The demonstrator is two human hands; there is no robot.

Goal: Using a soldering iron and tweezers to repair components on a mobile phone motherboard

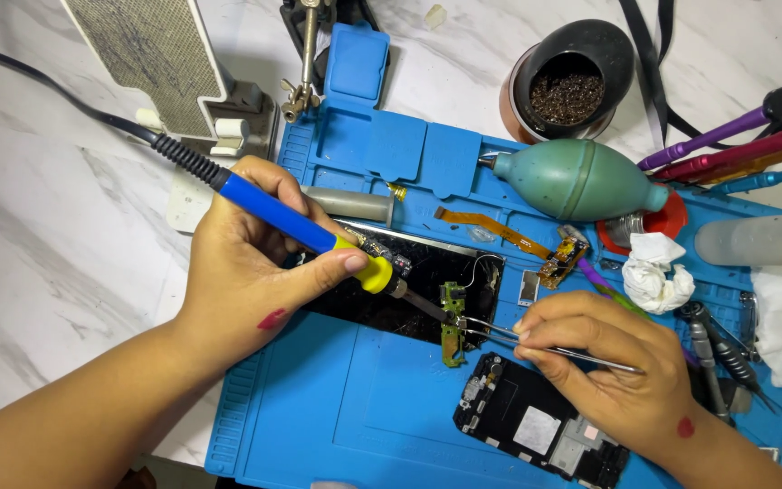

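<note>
Left hand (246, 272) gripping blue-and-yellow soldering iron (300, 231), right hand (608, 362) pinching slim steel tweezers (536, 342) on small green circuit board (452, 321), ridged blue silicone mat (337, 417)

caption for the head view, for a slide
Left hand holds a blue soldering iron to a green board gripped by tweezers in the right hand.

Two bare forearms and hands, no sleeves, gloves, rings or watch visible. The left hand (246, 263) bears a small red mark near the base of the thumb; the right hand (608, 362) bears a similar red spot near the wrist. Fingernails are short and unpainted.
</note>
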